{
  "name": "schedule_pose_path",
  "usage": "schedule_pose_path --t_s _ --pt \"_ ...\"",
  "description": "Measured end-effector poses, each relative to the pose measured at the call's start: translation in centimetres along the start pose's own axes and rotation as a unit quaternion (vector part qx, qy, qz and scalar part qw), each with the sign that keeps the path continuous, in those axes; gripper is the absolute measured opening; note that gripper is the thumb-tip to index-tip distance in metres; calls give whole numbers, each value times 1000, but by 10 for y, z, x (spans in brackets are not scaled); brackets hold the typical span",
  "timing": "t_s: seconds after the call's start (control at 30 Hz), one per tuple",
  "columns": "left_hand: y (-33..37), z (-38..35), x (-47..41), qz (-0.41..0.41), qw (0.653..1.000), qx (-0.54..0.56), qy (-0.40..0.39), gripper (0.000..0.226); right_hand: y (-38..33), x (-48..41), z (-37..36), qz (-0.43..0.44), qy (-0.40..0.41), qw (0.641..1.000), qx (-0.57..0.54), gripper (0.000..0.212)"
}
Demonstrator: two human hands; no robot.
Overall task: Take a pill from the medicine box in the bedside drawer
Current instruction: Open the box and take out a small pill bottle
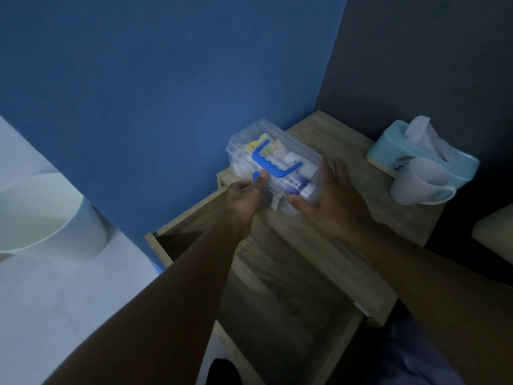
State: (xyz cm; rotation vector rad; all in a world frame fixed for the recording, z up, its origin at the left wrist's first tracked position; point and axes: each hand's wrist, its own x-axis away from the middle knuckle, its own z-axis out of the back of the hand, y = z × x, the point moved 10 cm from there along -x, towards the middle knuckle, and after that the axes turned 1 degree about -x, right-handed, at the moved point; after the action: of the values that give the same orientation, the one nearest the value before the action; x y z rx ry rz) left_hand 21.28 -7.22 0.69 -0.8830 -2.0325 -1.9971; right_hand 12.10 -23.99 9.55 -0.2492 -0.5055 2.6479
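The bedside table is standing against the blue wall, and its drawer is hanging pulled out toward the person, with nothing that I can make out inside in this dim light. On the table's top, at the end nearest the wall, the clear medicine box is sitting with its blue handle folded flat across the lid. So the box is already out of the drawer, and the step in hand is getting it open.

At the table's far end from the wall, a pale blue tissue box and a white mug are standing just beside each other, well apart from the work.

The right hand is cupping the box's end farthest from the wall, fingers spread around its corner, steadying it. The left hand is pinching at the small blue latch on the box's front edge, thumb and fingers closed on it, though the blur is making the exact grip hard to read.

The next move is probably calling for the latch to be flicked free while the right hand is keeping the box from sliding, then the lid lifted to reach the packets inside.
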Motion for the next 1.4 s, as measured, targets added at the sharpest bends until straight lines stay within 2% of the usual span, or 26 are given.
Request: schedule_pose_path --t_s 0.13,0.27,0.4,0.47,0.5,0.57,0.7,0.77,0.83,0.9,0.93,1.0,1.03,1.07,1.17,1.23,1.3,1.4 --pt "1 6 -1 -22 999 21 37 48 1 -1 -2 2 17 1000 0 108" --pt "11 21 6 -100 986 -93 98 11 2 -2 1 4 21 1000 1 108" --pt "23 25 20 -219 937 -254 97 31 -1 -1 4 0 19 1000 -14 107" --pt "23 21 19 -234 906 -346 71 34 -1 0 5 -6 7 1000 -12 111" --pt "23 16 18 -237 879 -411 50 36 -1 0 4 -6 -7 1000 -2 115" --pt "25 11 18 -234 836 -495 35 52 -1 -2 2 5 -43 999 29 127" --pt "49 18 32 -238 855 -448 106 64 0 -15 14 13 -83 996 43 130" --pt "58 12 43 -261 856 -433 109 65 3 -20 23 2 -102 995 23 129" --pt "65 4 48 -280 845 -446 91 66 5 -23 36 0 -91 996 -18 120" --pt "66 -6 46 -289 818 -495 56 71 1 -27 59 42 -42 995 -81 99" --pt "65 -15 45 -298 786 -540 29 76 -3 -29 73 78 -10 991 -110 84" --pt "58 -34 42 -327 703 -631 -31 86 -7 -32 101 139 55 979 -139 54" --pt "54 -40 40 -332 676 -656 -53 90 -6 -36 111 151 80 974 -146 43" --pt "51 -43 38 -330 665 -667 -64 91 -2 -41 118 151 99 972 -149 34" --pt "45 -46 35 -327 653 -681 -59 88 20 -59 126 111 145 972 -148 27" --pt "43 -47 35 -341 623 -702 -50 83 39 -68 124 70 187 969 -148 34" --pt "42 -46 34 -356 605 -711 -47 80 58 -73 106 -9 197 966 -167 48" --pt "40 -44 32 -349 610 -710 -42 81 78 -67 59 -136 178 956 -188 76"
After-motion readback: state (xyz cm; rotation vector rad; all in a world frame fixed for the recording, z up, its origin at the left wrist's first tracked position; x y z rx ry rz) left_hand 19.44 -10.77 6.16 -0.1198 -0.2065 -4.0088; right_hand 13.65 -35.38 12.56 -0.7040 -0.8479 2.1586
